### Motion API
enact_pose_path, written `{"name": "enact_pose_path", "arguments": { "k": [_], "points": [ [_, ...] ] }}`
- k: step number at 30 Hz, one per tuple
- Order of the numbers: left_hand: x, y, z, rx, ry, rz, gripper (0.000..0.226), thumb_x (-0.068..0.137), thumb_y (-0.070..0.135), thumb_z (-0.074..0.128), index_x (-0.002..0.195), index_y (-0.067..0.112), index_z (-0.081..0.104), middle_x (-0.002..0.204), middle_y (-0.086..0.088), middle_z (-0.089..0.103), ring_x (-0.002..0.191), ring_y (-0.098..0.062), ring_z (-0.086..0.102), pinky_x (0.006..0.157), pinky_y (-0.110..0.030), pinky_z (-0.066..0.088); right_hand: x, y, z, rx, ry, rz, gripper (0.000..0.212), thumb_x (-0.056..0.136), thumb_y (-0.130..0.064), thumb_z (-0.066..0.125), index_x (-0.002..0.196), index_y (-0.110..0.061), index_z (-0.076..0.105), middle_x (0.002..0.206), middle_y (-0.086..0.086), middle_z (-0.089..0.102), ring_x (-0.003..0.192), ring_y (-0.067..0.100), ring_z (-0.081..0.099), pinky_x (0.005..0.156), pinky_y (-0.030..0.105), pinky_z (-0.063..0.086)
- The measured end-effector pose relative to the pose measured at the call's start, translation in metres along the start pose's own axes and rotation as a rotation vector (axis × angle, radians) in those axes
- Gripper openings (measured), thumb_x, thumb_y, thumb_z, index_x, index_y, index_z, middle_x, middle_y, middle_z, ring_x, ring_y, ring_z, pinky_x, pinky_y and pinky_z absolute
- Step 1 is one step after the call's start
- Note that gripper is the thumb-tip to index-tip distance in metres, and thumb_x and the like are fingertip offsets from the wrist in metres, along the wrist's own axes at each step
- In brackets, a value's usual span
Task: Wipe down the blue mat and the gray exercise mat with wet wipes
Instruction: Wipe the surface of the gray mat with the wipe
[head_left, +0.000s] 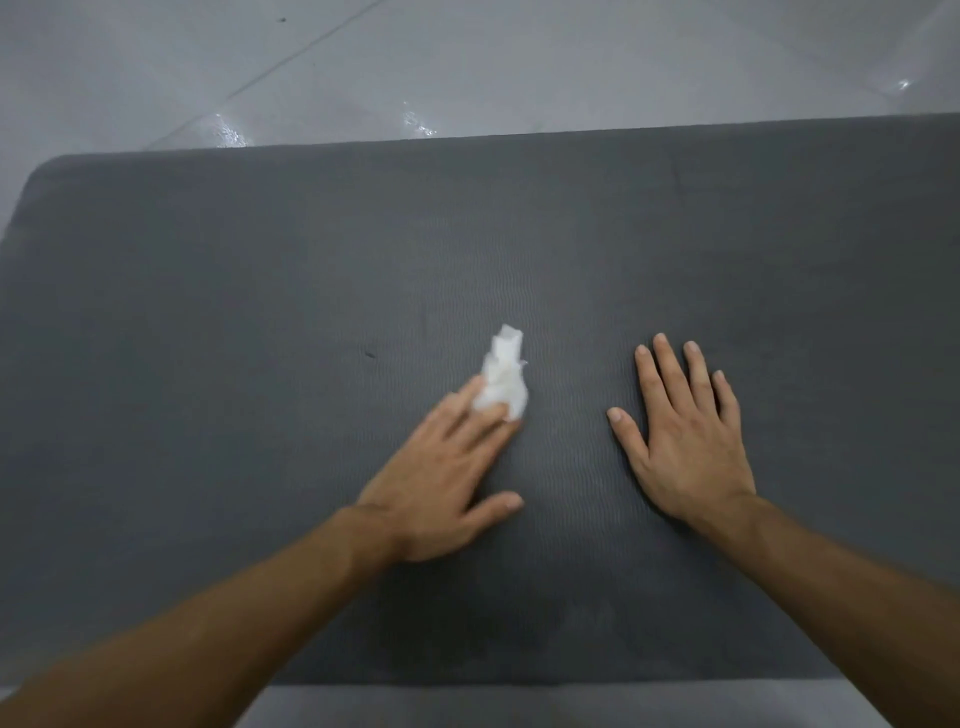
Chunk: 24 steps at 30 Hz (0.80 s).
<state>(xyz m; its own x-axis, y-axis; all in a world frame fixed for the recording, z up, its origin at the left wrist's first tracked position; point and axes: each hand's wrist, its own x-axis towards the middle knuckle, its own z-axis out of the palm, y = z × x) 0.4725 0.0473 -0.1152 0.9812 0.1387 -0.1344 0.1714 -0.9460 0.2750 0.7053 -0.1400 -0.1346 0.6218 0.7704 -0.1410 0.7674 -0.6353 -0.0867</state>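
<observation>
The gray exercise mat (260, 270) lies flat on the floor and fills most of the view. A crumpled white wet wipe (503, 375) sits on it near the middle. My left hand (447, 478) lies flat with straight fingers, its fingertips pressing the near end of the wipe onto the mat. My right hand (680, 426) rests palm down on the mat to the right of the wipe, fingers spread and straight, holding nothing. The blue mat is not in view.
Pale gray floor tiles (467, 62) with wet glints lie beyond the mat's far edge. The mat's rounded far-left corner (47, 171) shows at left. A small dark speck (370, 355) sits on the mat left of the wipe.
</observation>
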Motion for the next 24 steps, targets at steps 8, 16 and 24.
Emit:
{"name": "enact_pose_path", "arguments": {
  "k": [8, 16, 24],
  "points": [
    [0.034, -0.023, -0.008, 0.094, -0.014, 0.036, 0.076, 0.106, 0.062, 0.015, 0.161, 0.012, 0.032, 0.166, -0.007, 0.033, 0.159, -0.022, 0.013, 0.129, -0.035, 0.006, 0.000, 0.002, -0.003, 0.013, -0.014, -0.014, 0.077, 0.103, -0.065, 0.010, 0.167, -0.023, 0.008, 0.175, -0.002, 0.000, 0.160, 0.022, -0.008, 0.130, 0.048, 0.003],
    [0.043, -0.134, -0.054, -0.004, 0.190, -0.716, 0.072, 0.103, 0.060, 0.031, 0.149, 0.006, 0.044, 0.156, -0.015, 0.038, 0.152, -0.035, 0.027, 0.124, -0.057, 0.022, 0.000, 0.000, -0.003, -0.014, 0.000, -0.001, 0.076, 0.104, -0.063, 0.013, 0.167, -0.021, 0.012, 0.175, 0.000, 0.005, 0.161, 0.024, -0.002, 0.129, 0.051, 0.010],
    [0.062, -0.038, -0.023, -0.035, 0.048, -0.128, 0.092, 0.099, 0.076, 0.021, 0.159, 0.009, 0.034, 0.164, -0.011, 0.034, 0.158, -0.027, 0.017, 0.129, -0.047, 0.015, 0.000, 0.000, -0.004, -0.014, -0.005, 0.003, 0.076, 0.103, -0.063, 0.014, 0.167, -0.022, 0.012, 0.175, -0.001, 0.004, 0.161, 0.023, -0.004, 0.129, 0.051, 0.010]
  ]
}}
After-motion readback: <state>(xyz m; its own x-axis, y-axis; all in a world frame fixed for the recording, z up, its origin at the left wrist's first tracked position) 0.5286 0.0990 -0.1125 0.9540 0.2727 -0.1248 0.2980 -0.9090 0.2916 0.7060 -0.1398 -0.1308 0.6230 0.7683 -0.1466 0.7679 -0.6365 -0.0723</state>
